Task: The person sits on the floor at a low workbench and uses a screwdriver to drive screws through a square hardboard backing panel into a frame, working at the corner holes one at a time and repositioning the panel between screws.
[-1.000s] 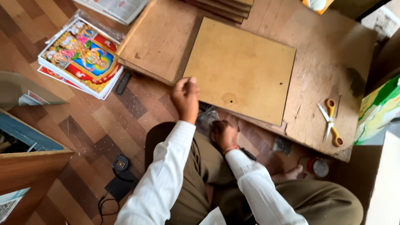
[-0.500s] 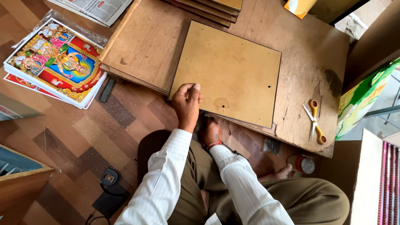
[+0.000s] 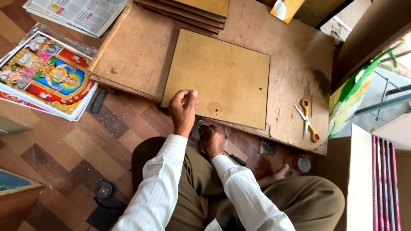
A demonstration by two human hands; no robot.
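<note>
Person seated on the floor, legs folded, white striped sleeves. Left hand (image 3: pixel 183 109) rests on the near edge of a tan hardboard panel (image 3: pixel 222 79), fingers curled in with the fingertips pinched against the thumb — whether something small sits in the pinch, cannot tell. Panel lies flat on a larger worn wooden board (image 3: pixel 291 55), its near-left corner right by that hand; a couple of small holes show in the panel's near and right parts. Right hand (image 3: pixel 212 139) is lower, down below the board's near edge by the lap, fingers bent inward and partly hidden — cannot tell if it grips anything; red thread at the wrist. A dark-handled tool (image 3: pixel 235 159) lies just beside that wrist on the floor. Yellow-handled scissors (image 3: pixel 307 120) lie on the board to the right, well apart from both hands. More panels stacked (image 3: pixel 192 10) at the board's far edge. Left on the patterned floor: a pile of colourful printed pictures (image 3: pixel 49 77), newspapers (image 3: pixel 81 13) beyond them. A small round tape roll (image 3: pixel 302 164) sits near the person's bare foot.
</note>
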